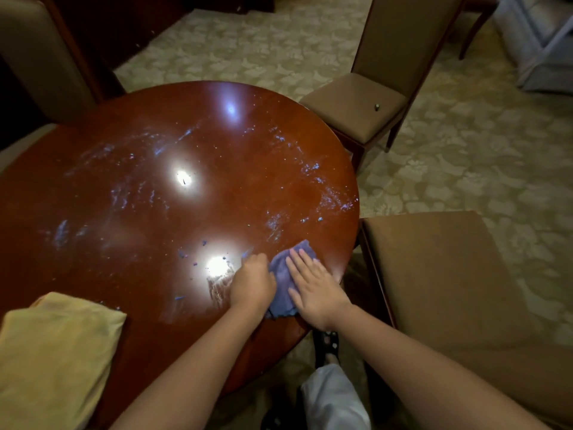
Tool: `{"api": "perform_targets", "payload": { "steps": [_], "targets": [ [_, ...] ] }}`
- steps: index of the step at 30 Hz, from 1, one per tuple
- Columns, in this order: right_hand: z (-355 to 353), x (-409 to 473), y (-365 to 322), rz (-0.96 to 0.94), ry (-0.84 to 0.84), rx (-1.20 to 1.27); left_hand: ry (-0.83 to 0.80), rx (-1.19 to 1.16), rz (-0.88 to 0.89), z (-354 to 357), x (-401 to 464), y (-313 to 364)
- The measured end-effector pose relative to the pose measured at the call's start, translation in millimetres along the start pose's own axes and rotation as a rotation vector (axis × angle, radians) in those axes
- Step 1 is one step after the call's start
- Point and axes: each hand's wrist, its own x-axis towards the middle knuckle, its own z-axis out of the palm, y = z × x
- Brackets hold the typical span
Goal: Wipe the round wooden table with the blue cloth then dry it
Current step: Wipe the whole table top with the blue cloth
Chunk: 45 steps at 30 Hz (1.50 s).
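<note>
under both hands, crumpled blue cloth [280, 276] lies flat.

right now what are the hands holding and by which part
The left hand grips the blue cloth at its left edge, fingers curled. The right hand holds nothing: it presses flat on the cloth's right side.

Pale patterned carpet [465, 144] covers the floor; brown upholstered chairs stand far right [366, 110], near right [449, 274] and far left [40, 57]; ceiling lights glare off polished wood
</note>
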Motion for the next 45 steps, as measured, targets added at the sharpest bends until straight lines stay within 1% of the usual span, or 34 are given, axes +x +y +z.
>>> {"api": "perform_targets", "payload": {
  "steps": [2, 7, 12, 16, 19, 22, 24, 28, 30, 32, 35, 38, 40, 41, 43, 45],
  "targets": [
    [3.5, -4.2, 4.1, -0.021, 0.049, 0.008, -0.004, 0.011, 0.001, 4.9, -6.9, -0.7],
    [-10.6, 20.2, 4.7, -0.014, 0.009, 0.044, 0.028, -0.014, -0.018, 8.6, 0.2, 1.4],
    [-5.5, -7.3, 0.9, -0.062, -0.03, 0.064, -0.025, 0.072, 0.014, 21.8, -24.1, 2.0],
    [-21.8, 22.3, 3.3, -0.069, -0.074, 0.04, -0.01, 0.08, -0.021, 16.8, -9.4, 6.0],
    [-15.9, 17.6, 1.9, -0.061, -0.047, 0.057, -0.054, 0.078, 0.015, 10.1, 2.0, 8.0],
    [-3.6, -11.7, 10.8, -0.081, -0.038, 0.019, -0.129, 0.111, 0.076, 11.9, -13.2, 16.0],
    [-7.3, -15.7, 21.9, -0.077, -0.045, 0.03, -0.14, 0.111, 0.089, 15.8, -19.6, 21.6],
    [-14.6, -6.0, 22.5, -0.026, -0.009, 0.017, -0.148, 0.134, 0.092, 16.8, -8.8, 26.8],
    [-3.5, -18.2, 14.8, 0.013, 0.04, 0.035, -0.179, 0.182, 0.118, 16.2, -13.3, 27.4],
    [2.7, -37.1, 12.6, 0.004, 0.065, 0.036, -0.208, 0.222, 0.161, 16.9, -24.6, 30.5],
    [-6.5, -32.7, 34.5, -0.012, 0.007, -0.016, -0.242, 0.224, 0.191, 13.5, -24.7, 39.1],
    [-22.1, -11.1, 47.7, 0.095, 0.009, -0.015, -0.234, 0.148, 0.186, 5.8, -4.4, 47.8],
    [-14.5, -15.4, 40.1, 0.14, 0.032, 0.011, -0.244, 0.127, 0.193, 2.2, -0.3, 49.9],
    [-7.5, -24.2, 33.9, 0.145, 0.063, 0.041, -0.262, 0.133, 0.204, 2.7, -2.7, 49.5],
    [2.9, -42.8, 29.5, 0.146, 0.048, 0.076, -0.293, 0.156, 0.235, 6.3, -13.0, 47.5],
    [0.7, -45.9, 35.4, 0.103, 0.033, 0.009, -0.297, 0.162, 0.252, 10.1, -20.2, 47.4]
  ]
}}
